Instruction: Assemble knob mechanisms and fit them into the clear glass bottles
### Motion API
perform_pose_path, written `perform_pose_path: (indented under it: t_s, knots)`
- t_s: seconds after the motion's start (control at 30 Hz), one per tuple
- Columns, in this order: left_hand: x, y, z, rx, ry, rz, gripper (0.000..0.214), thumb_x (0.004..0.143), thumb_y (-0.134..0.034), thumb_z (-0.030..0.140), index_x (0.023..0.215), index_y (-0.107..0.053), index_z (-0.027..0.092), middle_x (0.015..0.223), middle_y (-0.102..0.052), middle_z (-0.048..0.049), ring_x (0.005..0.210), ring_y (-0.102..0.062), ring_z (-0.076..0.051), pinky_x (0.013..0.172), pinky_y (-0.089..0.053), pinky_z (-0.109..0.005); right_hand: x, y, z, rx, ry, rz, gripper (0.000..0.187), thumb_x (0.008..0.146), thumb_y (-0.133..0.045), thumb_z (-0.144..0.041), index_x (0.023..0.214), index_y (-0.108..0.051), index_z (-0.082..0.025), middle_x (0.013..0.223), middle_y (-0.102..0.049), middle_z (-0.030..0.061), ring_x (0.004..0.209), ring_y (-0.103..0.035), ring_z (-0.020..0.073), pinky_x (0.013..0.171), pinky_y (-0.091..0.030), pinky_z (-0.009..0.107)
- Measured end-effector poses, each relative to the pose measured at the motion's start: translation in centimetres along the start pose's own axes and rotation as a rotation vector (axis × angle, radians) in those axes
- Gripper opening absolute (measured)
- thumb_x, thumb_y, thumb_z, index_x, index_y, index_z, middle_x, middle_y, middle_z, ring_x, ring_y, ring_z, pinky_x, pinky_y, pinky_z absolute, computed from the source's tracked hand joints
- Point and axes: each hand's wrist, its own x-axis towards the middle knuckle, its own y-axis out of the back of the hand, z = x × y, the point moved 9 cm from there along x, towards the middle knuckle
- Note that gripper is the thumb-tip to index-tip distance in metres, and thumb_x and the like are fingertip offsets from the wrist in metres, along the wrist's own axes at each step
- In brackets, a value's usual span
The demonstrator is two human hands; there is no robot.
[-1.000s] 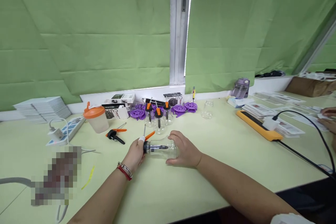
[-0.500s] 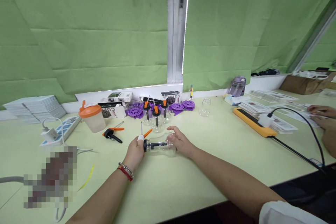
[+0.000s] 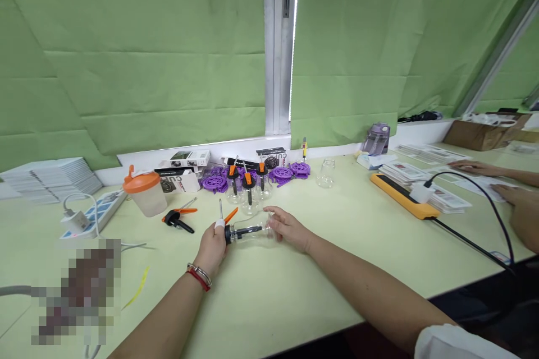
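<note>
My left hand (image 3: 211,247) is closed around the black lid (image 3: 228,234) of a clear glass bottle with an orange lever (image 3: 231,215) and a thin metal rod. The bottle (image 3: 251,239) lies sideways above the table, and a black tube shows through its glass. At the other end, my right hand (image 3: 289,228) grips the bottle's rounded glass body. Behind it stand several similar bottles (image 3: 249,196) with black-and-orange tops. A loose black lid piece (image 3: 179,220) with an orange lever lies to the left.
Purple plastic pieces (image 3: 214,180) and small boxes (image 3: 189,157) line the back. An orange-lidded cup (image 3: 143,182) and a white power strip (image 3: 101,213) are at left. Rightward are an upturned glass (image 3: 326,174), a yellow power strip (image 3: 404,199), paper stacks and another person's hands (image 3: 475,167).
The whole view has shifted slightly. Both hands keep the same hold on the lid and bottle. The other person's hands have moved apart on the papers.
</note>
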Motion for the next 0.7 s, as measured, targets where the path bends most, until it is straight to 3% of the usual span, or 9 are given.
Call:
perform_pose_path:
  t_s: [0.13,0.2,0.33,0.4,0.53,0.6,0.7]
  knots:
    - [0.1,-0.2,0.1,0.011,-0.018,-0.022,0.033,0.085,-0.028,0.044,0.080,-0.049,0.018,0.047,-0.037,0.0068,0.034,-0.032,-0.010,0.033,-0.024,-0.022,0.1,0.3,1.1,-0.091,-0.056,0.029,0.061,0.083,-0.038,-0.066,0.120,-0.050,-0.019,0.067,-0.054,-0.0007,0.049,-0.047,0.0091,0.042,-0.032,0.020]
    - [0.2,-0.2,0.1,0.003,-0.016,-0.030,0.034,0.085,-0.029,0.044,0.081,-0.049,0.018,0.047,-0.036,0.0072,0.033,-0.032,-0.010,0.033,-0.023,-0.021,-0.2,0.1,1.3,-0.043,-0.069,-0.012,0.061,0.083,-0.041,-0.065,0.123,-0.048,-0.019,0.068,-0.055,-0.0003,0.049,-0.048,0.0092,0.041,-0.032,0.020]
    - [0.3,-0.2,-0.1,-0.022,0.021,-0.019,0.035,0.085,-0.028,0.044,0.086,-0.051,0.017,0.047,-0.035,0.0079,0.033,-0.031,-0.009,0.033,-0.023,-0.021,-0.8,0.0,0.3,0.102,-0.031,-0.061,0.076,0.067,-0.072,-0.046,0.131,-0.036,-0.029,0.108,-0.054,0.0053,0.063,-0.054,0.0085,0.050,-0.043,0.022]
    - [0.2,-0.2,-0.1,-0.027,0.024,-0.020,0.036,0.084,-0.029,0.044,0.086,-0.051,0.016,0.047,-0.035,0.0080,0.033,-0.031,-0.009,0.033,-0.022,-0.021,-0.9,0.1,0.1,0.130,-0.040,-0.052,0.078,0.063,-0.075,-0.040,0.129,-0.035,-0.032,0.116,-0.051,0.0050,0.062,-0.055,0.0073,0.049,-0.043,0.021]
    - [0.0,-0.2,0.2,-0.026,0.002,-0.025,0.034,0.084,-0.031,0.046,0.083,-0.050,0.017,0.046,-0.036,0.0076,0.033,-0.030,-0.009,0.034,-0.022,-0.021,-0.4,-0.1,0.8,0.098,-0.089,-0.038,0.051,0.076,-0.059,-0.055,0.113,-0.044,-0.024,0.085,-0.059,-0.0002,0.046,-0.050,0.0061,0.038,-0.031,0.017]
    - [-0.1,-0.1,0.2,-0.024,0.008,-0.019,0.034,0.084,-0.031,0.046,0.081,-0.049,0.018,0.046,-0.037,0.0073,0.033,-0.030,-0.009,0.034,-0.022,-0.021,-0.2,-0.1,1.1,0.083,-0.097,-0.027,0.050,0.079,-0.051,-0.062,0.107,-0.046,-0.021,0.072,-0.058,-0.0017,0.044,-0.049,0.0070,0.037,-0.029,0.018]
    - [-0.1,-0.1,0.1,-0.014,0.025,-0.023,0.034,0.084,-0.030,0.047,0.080,-0.048,0.019,0.046,-0.037,0.0069,0.034,-0.032,-0.010,0.034,-0.023,-0.022,-0.2,0.1,1.2,0.098,-0.084,-0.027,0.053,0.078,-0.051,-0.064,0.102,-0.050,-0.018,0.067,-0.055,-0.0015,0.049,-0.050,0.0086,0.043,-0.035,0.020]
